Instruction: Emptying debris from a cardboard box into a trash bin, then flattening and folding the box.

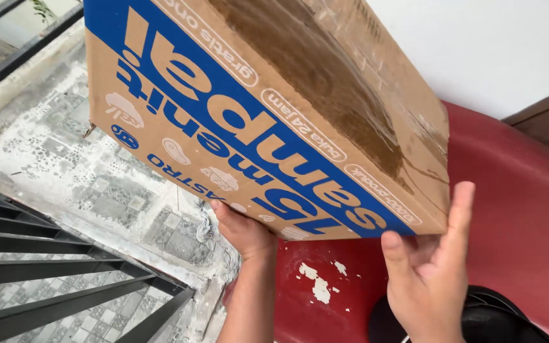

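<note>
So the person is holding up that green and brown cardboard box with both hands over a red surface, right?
Not quite: the head view shows the cardboard box is blue and brown, not green. The rest stands: the left hand and right hand both hold it up over the red surface.

A large brown cardboard box point(268, 108) with a broad blue band of white print across its side is held up tilted above the red ledge point(509, 209). Clear tape over a dark stain runs along its upper face, shut.
</note>
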